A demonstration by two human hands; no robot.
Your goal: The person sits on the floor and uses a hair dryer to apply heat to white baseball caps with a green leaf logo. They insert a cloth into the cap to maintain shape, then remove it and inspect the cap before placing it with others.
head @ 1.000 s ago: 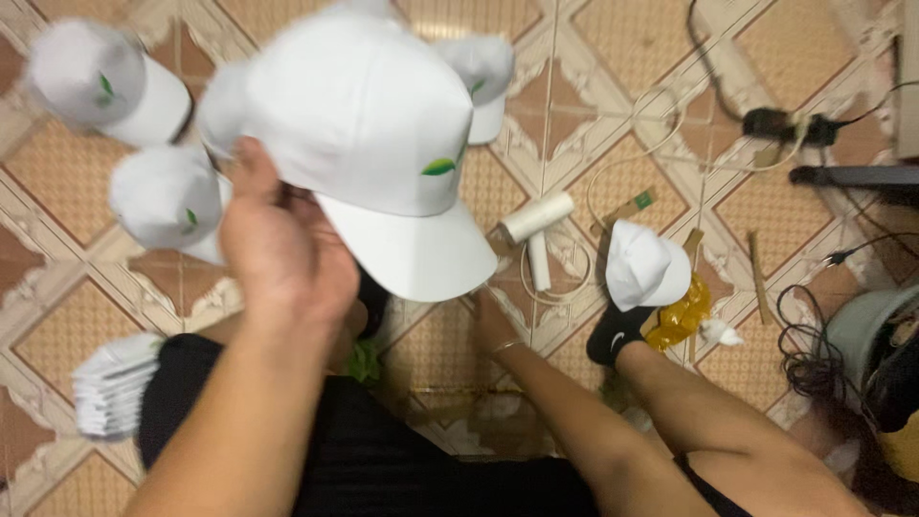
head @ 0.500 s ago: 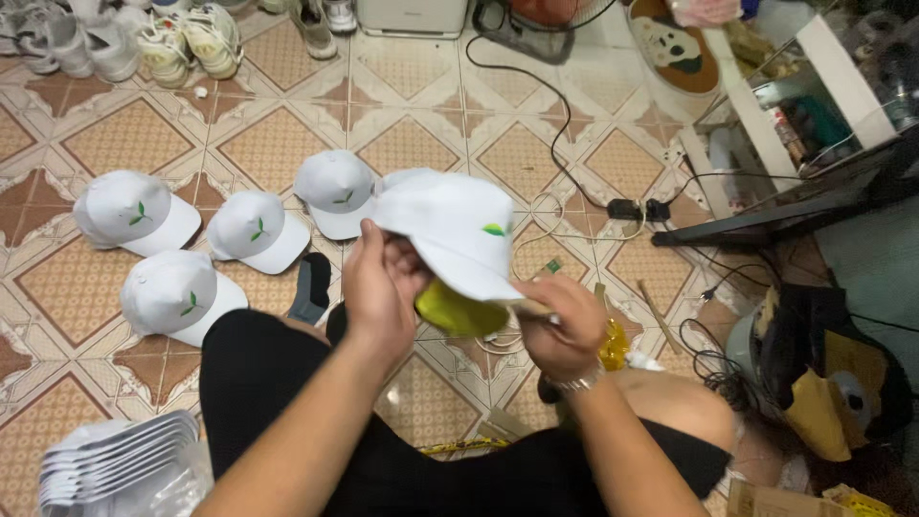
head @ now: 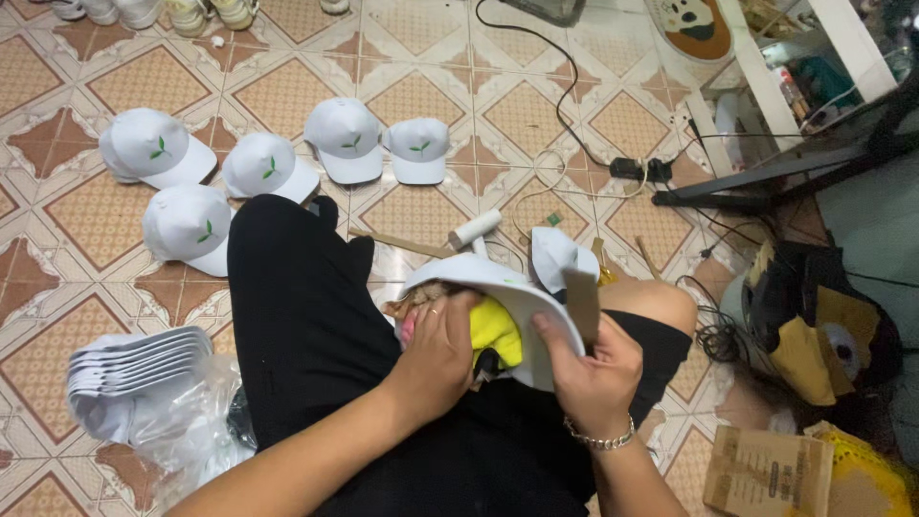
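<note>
Cap [head: 498,282] lower now — hands [head: 436,354] inside.

White cap [head: 498,282], yellow lining [head: 495,330]

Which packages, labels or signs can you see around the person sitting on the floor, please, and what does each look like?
Cardboard box: bottom right on the floor, flat brown rectangle with a dark printed panel.
Clear plastic bag: lower left, crumpled, beside the stack of white caps.
Brown card piece: small rectangle, at the right hand, against the white cap.
No screens or signs show.
</note>
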